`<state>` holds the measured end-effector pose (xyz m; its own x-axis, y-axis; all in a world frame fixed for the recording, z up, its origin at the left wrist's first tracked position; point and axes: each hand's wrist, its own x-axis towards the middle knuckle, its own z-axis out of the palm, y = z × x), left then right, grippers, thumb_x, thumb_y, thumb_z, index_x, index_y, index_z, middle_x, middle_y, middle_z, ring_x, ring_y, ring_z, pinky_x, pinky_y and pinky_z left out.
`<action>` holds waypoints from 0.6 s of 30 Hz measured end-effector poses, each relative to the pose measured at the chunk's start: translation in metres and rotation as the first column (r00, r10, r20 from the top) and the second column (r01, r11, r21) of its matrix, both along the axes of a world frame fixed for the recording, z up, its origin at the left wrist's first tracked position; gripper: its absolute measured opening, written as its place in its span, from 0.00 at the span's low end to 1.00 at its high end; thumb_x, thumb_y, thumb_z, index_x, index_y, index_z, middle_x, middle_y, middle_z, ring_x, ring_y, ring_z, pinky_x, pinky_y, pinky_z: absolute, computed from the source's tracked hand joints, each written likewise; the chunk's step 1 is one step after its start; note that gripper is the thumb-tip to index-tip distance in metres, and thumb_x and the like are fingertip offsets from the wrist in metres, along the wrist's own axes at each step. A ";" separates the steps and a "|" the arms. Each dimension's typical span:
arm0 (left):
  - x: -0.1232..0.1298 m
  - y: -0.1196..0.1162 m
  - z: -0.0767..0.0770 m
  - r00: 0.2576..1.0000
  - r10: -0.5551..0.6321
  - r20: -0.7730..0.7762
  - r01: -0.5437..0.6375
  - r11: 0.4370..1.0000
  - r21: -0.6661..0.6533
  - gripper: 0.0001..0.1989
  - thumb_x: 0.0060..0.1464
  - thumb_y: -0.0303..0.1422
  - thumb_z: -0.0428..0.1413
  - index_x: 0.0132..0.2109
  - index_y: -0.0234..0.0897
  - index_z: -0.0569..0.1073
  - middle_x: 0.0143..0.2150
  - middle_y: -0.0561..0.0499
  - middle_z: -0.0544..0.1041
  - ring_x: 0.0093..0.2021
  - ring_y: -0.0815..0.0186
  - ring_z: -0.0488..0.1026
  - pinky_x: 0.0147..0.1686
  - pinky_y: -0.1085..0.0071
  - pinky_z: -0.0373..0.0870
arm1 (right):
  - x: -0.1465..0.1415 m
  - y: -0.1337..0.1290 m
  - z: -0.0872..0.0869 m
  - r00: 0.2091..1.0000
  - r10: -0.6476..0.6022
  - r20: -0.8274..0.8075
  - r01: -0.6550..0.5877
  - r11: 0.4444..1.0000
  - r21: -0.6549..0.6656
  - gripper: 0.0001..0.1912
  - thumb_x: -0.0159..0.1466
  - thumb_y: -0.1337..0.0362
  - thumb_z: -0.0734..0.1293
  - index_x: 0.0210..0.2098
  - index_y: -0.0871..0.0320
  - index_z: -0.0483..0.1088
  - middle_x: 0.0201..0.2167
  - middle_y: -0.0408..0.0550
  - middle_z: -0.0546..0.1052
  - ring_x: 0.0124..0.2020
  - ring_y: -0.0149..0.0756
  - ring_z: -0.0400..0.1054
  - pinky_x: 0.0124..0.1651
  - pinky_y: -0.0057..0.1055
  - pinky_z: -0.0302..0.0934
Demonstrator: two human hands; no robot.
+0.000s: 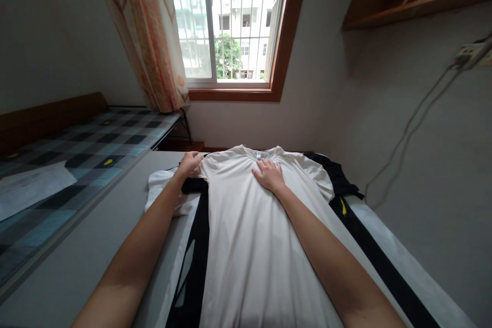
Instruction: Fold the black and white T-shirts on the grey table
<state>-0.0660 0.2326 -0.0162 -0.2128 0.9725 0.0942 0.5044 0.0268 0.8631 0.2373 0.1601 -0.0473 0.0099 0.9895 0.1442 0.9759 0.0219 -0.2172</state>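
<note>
A cream short-sleeved T-shirt (246,236) lies spread out, collar away from me, over a black garment (197,261) that shows along both sides. My left hand (190,165) is closed on the T-shirt's left sleeve, near the shoulder; its fingertips are partly hidden. Just below the collar, my right hand (269,174) rests flat on the T-shirt's chest with its fingers spread. White cloth (157,184) sticks out under the black garment at the left. A small yellow mark (343,207) shows on the black fabric at the right.
The clothes lie on a pale flat surface (115,225). To the left is a bed with a checked cover (96,138) and a paper sheet (34,189). A barred window (242,25) with a curtain (154,36) is ahead. At right are a wall cable (407,128) and wooden shelf (434,0).
</note>
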 end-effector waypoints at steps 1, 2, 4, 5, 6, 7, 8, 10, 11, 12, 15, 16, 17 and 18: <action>0.001 -0.004 0.002 1.000 -0.014 -0.016 0.014 1.000 0.004 0.23 0.45 0.32 0.61 0.50 0.29 0.75 0.51 0.37 0.77 0.46 0.56 0.76 0.40 0.68 0.72 | 0.000 0.000 0.000 1.000 0.000 0.001 0.000 1.000 -0.001 0.30 0.68 0.48 0.53 0.64 0.53 0.61 0.68 0.51 0.57 0.68 0.48 0.47 0.67 0.52 0.34; 0.001 -0.007 0.004 0.999 -0.027 -0.031 0.028 1.000 0.015 0.27 0.44 0.31 0.62 0.53 0.29 0.73 0.54 0.37 0.75 0.50 0.55 0.74 0.46 0.67 0.71 | 0.000 0.001 -0.001 1.000 0.001 0.002 -0.001 1.000 -0.002 0.30 0.68 0.47 0.52 0.64 0.53 0.61 0.68 0.51 0.57 0.68 0.48 0.47 0.67 0.52 0.34; -0.003 -0.014 0.010 0.998 -0.052 -0.046 0.054 0.998 0.044 0.33 0.42 0.27 0.62 0.59 0.28 0.69 0.59 0.37 0.71 0.57 0.54 0.70 0.55 0.67 0.66 | 0.000 0.001 -0.001 1.000 0.002 0.003 -0.002 1.000 -0.001 0.30 0.68 0.47 0.52 0.64 0.53 0.60 0.68 0.51 0.58 0.68 0.48 0.47 0.67 0.52 0.34; -0.005 -0.018 0.013 0.997 -0.062 -0.041 0.065 0.996 0.060 0.36 0.42 0.26 0.62 0.61 0.29 0.67 0.60 0.38 0.70 0.59 0.55 0.67 0.57 0.67 0.64 | 0.000 0.001 -0.001 1.000 0.001 0.003 -0.001 1.000 -0.001 0.30 0.68 0.47 0.52 0.64 0.53 0.60 0.68 0.51 0.57 0.68 0.48 0.47 0.67 0.52 0.34; -0.009 -0.022 0.016 0.997 -0.072 -0.028 0.074 0.995 0.071 0.38 0.41 0.25 0.62 0.62 0.30 0.65 0.61 0.39 0.69 0.60 0.54 0.66 0.57 0.68 0.64 | 0.000 0.001 0.000 1.000 0.000 0.004 0.000 1.000 -0.003 0.30 0.68 0.47 0.52 0.64 0.53 0.60 0.68 0.51 0.57 0.68 0.48 0.47 0.67 0.52 0.33; -0.013 -0.027 0.018 0.997 -0.079 -0.008 0.080 0.994 0.073 0.41 0.40 0.25 0.63 0.64 0.31 0.64 0.62 0.39 0.68 0.60 0.54 0.66 0.56 0.68 0.65 | 0.000 0.001 0.000 1.000 -0.002 0.004 0.002 1.000 -0.007 0.30 0.68 0.47 0.52 0.64 0.53 0.60 0.68 0.51 0.57 0.68 0.48 0.47 0.67 0.52 0.33; -0.018 -0.031 0.019 0.996 -0.083 0.019 0.082 0.994 0.066 0.43 0.38 0.24 0.63 0.64 0.32 0.63 0.62 0.40 0.68 0.58 0.54 0.68 0.53 0.68 0.68 | 0.000 0.000 0.000 1.000 -0.003 0.004 0.004 1.000 -0.011 0.30 0.68 0.47 0.52 0.65 0.52 0.60 0.68 0.51 0.57 0.68 0.48 0.46 0.67 0.52 0.33; -0.026 -0.042 0.020 0.991 -0.097 0.091 0.096 0.995 0.017 0.47 0.37 0.23 0.63 0.66 0.34 0.60 0.60 0.39 0.69 0.49 0.57 0.74 0.41 0.70 0.74 | 0.000 0.000 0.001 1.000 -0.006 0.003 0.006 1.000 -0.020 0.30 0.68 0.47 0.52 0.65 0.52 0.59 0.68 0.51 0.57 0.68 0.49 0.46 0.67 0.52 0.33; -0.030 -0.047 0.019 0.987 -0.100 0.129 0.102 0.995 -0.016 0.48 0.37 0.22 0.63 0.67 0.35 0.58 0.58 0.39 0.70 0.42 0.61 0.76 0.34 0.73 0.74 | -0.001 0.000 0.002 1.000 -0.007 0.003 0.007 1.000 -0.022 0.30 0.68 0.47 0.52 0.65 0.52 0.59 0.68 0.51 0.57 0.68 0.49 0.46 0.67 0.52 0.34; -0.033 -0.052 0.016 0.983 -0.091 0.161 0.099 0.994 -0.047 0.48 0.37 0.21 0.61 0.67 0.35 0.58 0.56 0.40 0.71 0.35 0.66 0.75 0.28 0.75 0.72 | -0.001 0.000 0.002 1.000 -0.007 0.003 0.007 1.000 -0.021 0.30 0.68 0.47 0.52 0.65 0.52 0.59 0.68 0.51 0.57 0.68 0.49 0.46 0.67 0.53 0.34; -0.039 -0.067 0.007 0.973 -0.035 0.227 0.064 0.990 -0.122 0.46 0.39 0.18 0.59 0.67 0.34 0.58 0.47 0.42 0.74 0.24 0.75 0.69 0.20 0.79 0.66 | -0.001 0.000 0.002 1.000 -0.005 0.002 0.005 1.000 -0.013 0.30 0.68 0.47 0.52 0.65 0.52 0.60 0.68 0.51 0.57 0.68 0.49 0.47 0.67 0.53 0.35; -0.040 -0.071 0.003 0.967 -0.014 0.255 0.052 0.988 -0.146 0.45 0.40 0.19 0.59 0.68 0.36 0.57 0.45 0.44 0.74 0.24 0.75 0.69 0.21 0.79 0.66 | -0.001 0.000 0.002 1.000 -0.005 0.003 0.005 1.000 -0.011 0.30 0.68 0.47 0.53 0.64 0.53 0.60 0.68 0.51 0.57 0.68 0.49 0.47 0.67 0.53 0.35; -0.041 -0.075 0.001 0.958 0.001 0.287 0.049 0.985 -0.168 0.45 0.42 0.20 0.60 0.68 0.38 0.57 0.43 0.45 0.74 0.24 0.74 0.70 0.22 0.78 0.67 | -0.001 0.000 0.002 1.000 -0.006 0.006 0.006 1.000 -0.008 0.30 0.68 0.47 0.53 0.64 0.53 0.60 0.68 0.51 0.58 0.68 0.49 0.47 0.67 0.53 0.35; -0.042 -0.078 -0.001 0.948 0.007 0.317 0.055 0.981 -0.187 0.45 0.43 0.21 0.61 0.68 0.41 0.55 0.41 0.46 0.74 0.25 0.73 0.71 0.23 0.77 0.69 | -0.001 0.000 0.002 1.000 -0.005 0.009 0.005 1.000 -0.004 0.30 0.68 0.47 0.53 0.64 0.53 0.60 0.68 0.51 0.58 0.68 0.49 0.47 0.67 0.53 0.36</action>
<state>-0.1081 0.1542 -0.0171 -0.1777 0.9707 -0.1620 0.2100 0.1982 0.9574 0.2363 0.1599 -0.0455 0.0139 0.9900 0.1402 0.9779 0.0158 -0.2083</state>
